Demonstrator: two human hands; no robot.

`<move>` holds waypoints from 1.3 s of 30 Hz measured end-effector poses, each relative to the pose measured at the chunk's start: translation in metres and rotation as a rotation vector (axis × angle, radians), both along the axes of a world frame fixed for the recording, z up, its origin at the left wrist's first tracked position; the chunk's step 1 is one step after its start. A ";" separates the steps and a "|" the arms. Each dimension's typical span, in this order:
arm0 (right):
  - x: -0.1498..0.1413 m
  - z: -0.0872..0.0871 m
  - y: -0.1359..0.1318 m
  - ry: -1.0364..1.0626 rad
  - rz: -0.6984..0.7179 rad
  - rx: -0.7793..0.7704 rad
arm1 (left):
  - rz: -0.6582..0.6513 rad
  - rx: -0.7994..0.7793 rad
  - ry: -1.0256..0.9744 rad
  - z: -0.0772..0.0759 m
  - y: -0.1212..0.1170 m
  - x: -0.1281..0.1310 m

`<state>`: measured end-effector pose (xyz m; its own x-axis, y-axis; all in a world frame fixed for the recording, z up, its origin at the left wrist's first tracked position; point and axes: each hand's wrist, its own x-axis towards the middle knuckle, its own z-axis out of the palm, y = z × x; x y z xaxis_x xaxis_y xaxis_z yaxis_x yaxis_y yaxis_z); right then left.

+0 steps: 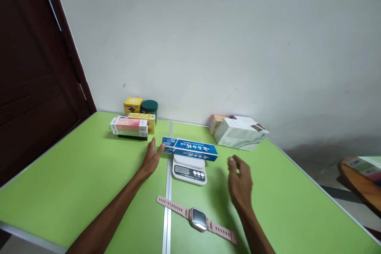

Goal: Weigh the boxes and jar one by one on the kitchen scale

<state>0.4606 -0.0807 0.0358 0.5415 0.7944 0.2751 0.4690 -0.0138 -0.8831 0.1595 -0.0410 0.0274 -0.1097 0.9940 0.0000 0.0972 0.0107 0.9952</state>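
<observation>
A long blue box lies across the top of a small white kitchen scale in the middle of the green table. My left hand is stretched out with flat fingers, its fingertips at the box's left end. My right hand hovers right of the scale with fingers loosely curled, holding nothing. A pink smartwatch lies flat on the table in front of the scale.
Stacked pink and white boxes, a yellow box and a dark green jar sit at the back left by the wall. A white box and an orange packet lie at the back right. A dark door stands left.
</observation>
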 end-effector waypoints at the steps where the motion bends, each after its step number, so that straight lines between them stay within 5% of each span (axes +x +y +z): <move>1: 0.011 0.000 -0.002 -0.015 -0.047 -0.001 | 0.017 0.004 -0.011 -0.002 0.000 -0.006; 6: 0.026 0.006 -0.009 -0.036 -0.075 -0.002 | 0.056 0.030 -0.001 -0.004 -0.008 -0.006; 11: -0.019 0.009 0.000 0.009 0.129 -0.142 | -0.060 0.048 0.048 0.000 -0.016 0.033; 15: -0.046 0.019 0.008 0.022 0.125 -0.133 | 0.022 0.108 -0.034 0.008 -0.015 0.039; 19: -0.083 0.044 0.024 0.039 0.209 -0.026 | 0.142 0.280 -0.033 0.030 -0.007 0.001; 26: -0.199 0.068 0.086 0.155 0.475 0.101 | 0.475 0.409 0.196 0.064 0.037 -0.112; 32: -0.251 0.048 0.116 0.128 0.586 0.139 | 0.563 0.335 0.344 0.051 0.062 -0.173; 39: -0.248 0.042 0.113 0.100 0.640 0.163 | 0.587 0.220 0.464 0.048 0.065 -0.182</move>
